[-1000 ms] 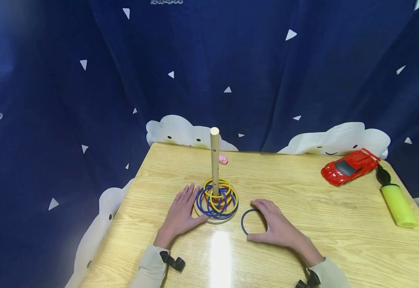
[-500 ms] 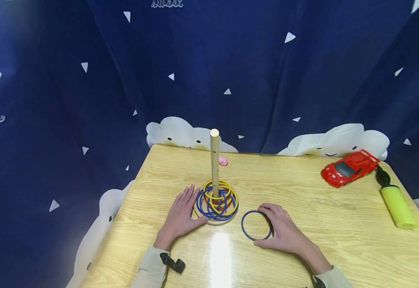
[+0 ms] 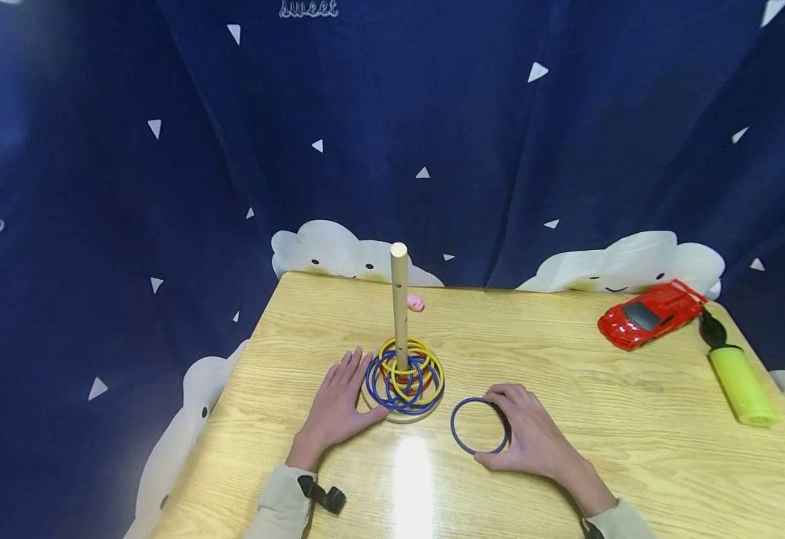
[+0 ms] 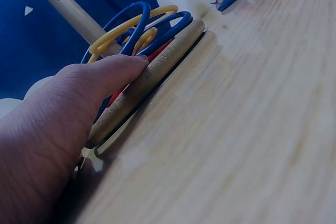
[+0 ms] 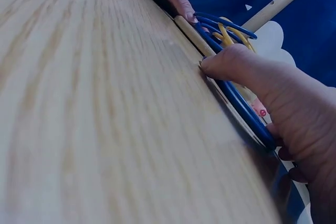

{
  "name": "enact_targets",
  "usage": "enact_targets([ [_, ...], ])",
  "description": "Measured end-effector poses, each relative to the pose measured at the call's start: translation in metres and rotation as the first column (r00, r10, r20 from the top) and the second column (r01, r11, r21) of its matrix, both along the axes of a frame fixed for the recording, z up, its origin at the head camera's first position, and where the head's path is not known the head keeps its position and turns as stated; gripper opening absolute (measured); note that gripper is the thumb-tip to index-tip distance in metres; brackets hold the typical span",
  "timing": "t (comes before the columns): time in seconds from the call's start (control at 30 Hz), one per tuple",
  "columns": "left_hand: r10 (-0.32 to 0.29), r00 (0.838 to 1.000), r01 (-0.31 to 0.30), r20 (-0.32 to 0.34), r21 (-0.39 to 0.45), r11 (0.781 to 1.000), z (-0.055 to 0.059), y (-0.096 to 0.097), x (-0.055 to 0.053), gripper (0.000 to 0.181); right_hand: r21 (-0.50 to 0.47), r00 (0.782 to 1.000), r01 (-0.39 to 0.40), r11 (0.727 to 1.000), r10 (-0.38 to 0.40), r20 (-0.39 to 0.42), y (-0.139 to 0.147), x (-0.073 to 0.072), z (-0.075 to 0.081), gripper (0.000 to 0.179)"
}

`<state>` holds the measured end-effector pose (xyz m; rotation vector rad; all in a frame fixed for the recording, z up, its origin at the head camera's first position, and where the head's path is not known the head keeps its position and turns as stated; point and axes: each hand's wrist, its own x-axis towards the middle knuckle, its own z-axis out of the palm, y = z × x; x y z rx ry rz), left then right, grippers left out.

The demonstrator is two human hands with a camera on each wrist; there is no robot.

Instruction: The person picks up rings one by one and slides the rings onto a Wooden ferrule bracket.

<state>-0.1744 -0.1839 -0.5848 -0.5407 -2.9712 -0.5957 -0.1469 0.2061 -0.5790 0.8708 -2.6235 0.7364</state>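
A wooden peg [image 3: 400,307] stands upright on a round wooden base [image 3: 402,419]. Blue, yellow and red rings [image 3: 426,389] lie in a loose pile around its foot. My left hand [image 3: 336,408] rests at the base's left side, fingers straight and thumb [image 4: 123,72] on the rim. On the table to the right lies a blue ring [image 3: 455,430]. My right hand [image 3: 527,430] holds this ring by its right side, thumb [image 5: 231,64] at the near edge and curled fingers at the far one. The right fingertips are partly hidden.
Behind the peg is a small pink toy [image 3: 416,302]. A red toy car [image 3: 649,314] and a yellow-green pump [image 3: 743,385] with a black end sit at the wooden table's [image 3: 534,329] right. A dark blue curtain [image 3: 365,112] hangs behind.
My right hand has shifted a little to the right and toward me, uncovering more of the blue ring, which stays in about the same place. The left hand has kept still.
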Motion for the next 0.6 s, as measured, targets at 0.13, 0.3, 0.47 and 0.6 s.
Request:
enact_targets([
  [0.13,-0.001,1.0,0.001,0.006,0.0,1.0,0.001,0.0,0.0,0.111,0.005,1.0,0.007,1.0,-0.007,0.003,0.0,0.0,0.003,0.094],
  [0.3,-0.003,1.0,0.003,0.002,0.015,1.0,0.002,0.0,0.0,0.11,-0.006,1.0,0.014,1.0,-0.014,0.012,0.0,0.0,0.011,0.094],
  [0.47,-0.002,1.0,0.002,0.004,0.011,1.0,0.002,0.0,0.0,0.11,0.004,1.0,0.014,1.0,-0.014,0.025,0.0,-0.002,0.019,0.093],
  [0.6,-0.001,1.0,0.001,0.011,0.003,1.0,0.003,0.001,0.0,0.11,-0.003,1.0,0.018,1.0,-0.018,0.026,0.003,-0.007,0.028,0.092],
])
